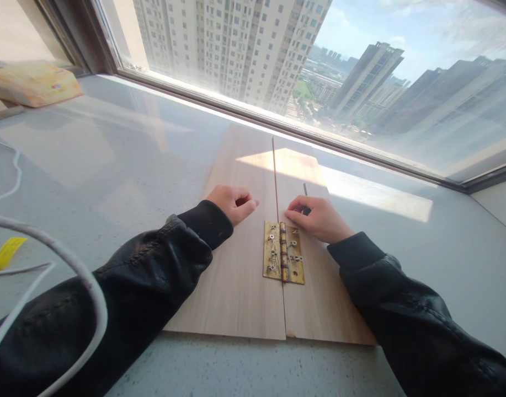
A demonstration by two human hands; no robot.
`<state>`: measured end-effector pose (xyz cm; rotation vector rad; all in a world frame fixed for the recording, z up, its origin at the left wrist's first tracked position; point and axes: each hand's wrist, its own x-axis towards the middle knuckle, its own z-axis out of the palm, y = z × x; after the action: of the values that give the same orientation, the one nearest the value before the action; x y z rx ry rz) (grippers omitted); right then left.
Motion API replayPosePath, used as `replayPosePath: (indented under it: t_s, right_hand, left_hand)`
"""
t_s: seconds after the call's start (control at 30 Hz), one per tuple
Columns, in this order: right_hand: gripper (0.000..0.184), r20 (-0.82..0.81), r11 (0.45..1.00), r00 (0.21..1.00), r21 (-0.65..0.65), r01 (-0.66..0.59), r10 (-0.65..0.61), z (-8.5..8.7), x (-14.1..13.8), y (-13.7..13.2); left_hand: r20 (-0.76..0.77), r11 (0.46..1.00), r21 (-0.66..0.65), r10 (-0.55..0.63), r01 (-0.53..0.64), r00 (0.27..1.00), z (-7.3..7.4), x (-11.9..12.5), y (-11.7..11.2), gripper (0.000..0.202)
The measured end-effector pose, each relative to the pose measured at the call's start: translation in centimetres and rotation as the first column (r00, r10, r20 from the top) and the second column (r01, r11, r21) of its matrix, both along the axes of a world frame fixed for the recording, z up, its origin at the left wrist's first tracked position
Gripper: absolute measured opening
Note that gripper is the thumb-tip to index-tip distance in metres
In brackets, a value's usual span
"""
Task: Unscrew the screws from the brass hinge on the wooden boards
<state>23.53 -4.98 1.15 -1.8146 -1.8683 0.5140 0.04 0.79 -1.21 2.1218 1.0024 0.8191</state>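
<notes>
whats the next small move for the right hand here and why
Probably bring the tool in the right hand down to a screw on the brass hinge. The hinge lies across the seam of the two wooden boards, just below that hand, while the left hand rests fisted on the left board.

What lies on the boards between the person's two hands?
In the head view, only the seam where the two wooden boards meet runs between the left hand and right hand; the brass hinge sits just nearer the camera.

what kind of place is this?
Likely a high-rise flat or office: a wide stone window ledge under a big window facing tower blocks. Both hands rest on hinged wooden boards with a brass hinge.
</notes>
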Motion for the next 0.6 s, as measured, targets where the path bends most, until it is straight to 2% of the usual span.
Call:
replayPosePath:
  t_s: [0.1,0.2,0.33,0.4,0.53,0.6]
  right_hand:
    - [0.018,-0.036,0.999,0.999,0.041,0.017,-0.016,0.5,0.6,-2.3]
    - [0.020,-0.139,0.993,0.988,0.085,0.083,-0.071,1.0,0.8,-6.7]
    - [0.014,-0.215,0.986,0.974,0.126,0.106,-0.077,0.4,-0.3,-11.4]
    - [0.008,-0.216,0.986,0.976,0.152,0.062,-0.028,0.1,-1.0,-12.2]
    - [0.013,-0.241,0.972,0.951,0.182,-0.150,0.192,0.0,-1.7,-11.9]
    - [0.011,-0.274,0.964,0.932,0.188,-0.188,0.236,0.0,-1.7,-11.8]
  left_hand:
    - [0.010,1.000,0.003,-0.003,0.003,1.000,0.0,0.0,0.0,0.033]
    - [0.014,1.000,0.006,0.007,-0.007,1.000,0.0,0.0,0.0,0.034]
    - [0.004,1.000,0.007,0.005,-0.005,1.000,0.1,-0.1,-0.1,0.033]
    - [-0.002,1.000,0.010,0.015,-0.015,1.000,0.2,-0.1,-0.1,0.033]
    - [-0.013,0.999,0.007,0.043,-0.043,0.999,0.3,-0.1,-0.2,0.032]
    - [-0.019,0.999,0.002,0.038,-0.038,0.999,0.4,-0.1,-0.2,0.031]
